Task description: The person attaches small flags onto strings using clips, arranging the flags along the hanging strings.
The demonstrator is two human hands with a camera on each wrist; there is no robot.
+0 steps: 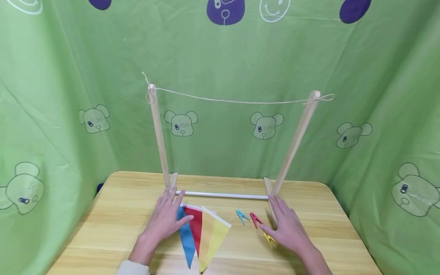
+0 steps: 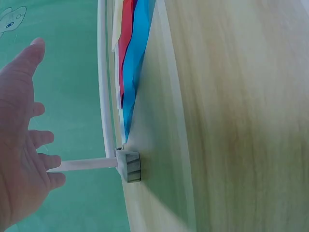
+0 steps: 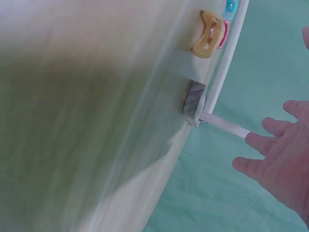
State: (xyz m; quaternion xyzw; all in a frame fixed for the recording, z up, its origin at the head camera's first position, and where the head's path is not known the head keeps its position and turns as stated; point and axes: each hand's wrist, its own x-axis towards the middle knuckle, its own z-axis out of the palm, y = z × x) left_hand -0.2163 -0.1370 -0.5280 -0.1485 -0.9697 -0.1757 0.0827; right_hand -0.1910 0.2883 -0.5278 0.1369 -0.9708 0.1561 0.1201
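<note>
My left hand (image 1: 165,218), fingers spread and holding nothing, hovers by the foot of the stand's left post (image 1: 159,133). Just right of it lie triangular pennants, blue (image 1: 187,241), red (image 1: 194,225) and yellow (image 1: 217,236), overlapping, with white top bands. My right hand (image 1: 290,230) has its fingers extended too, near the foot of the right post (image 1: 296,147). Beside its thumb are a red clothespin (image 1: 255,219) and a yellow clothespin (image 1: 269,239), with a blue clothespin (image 1: 242,215) farther left. Both wrist views show the palms with nothing in them.
A thin string (image 1: 227,101) is tied between the post tops and sags slightly. A white rod (image 1: 223,195) joins the two wooden feet low down. The wooden table (image 1: 110,214) is enclosed by a green curtain (image 1: 220,57) with bear prints.
</note>
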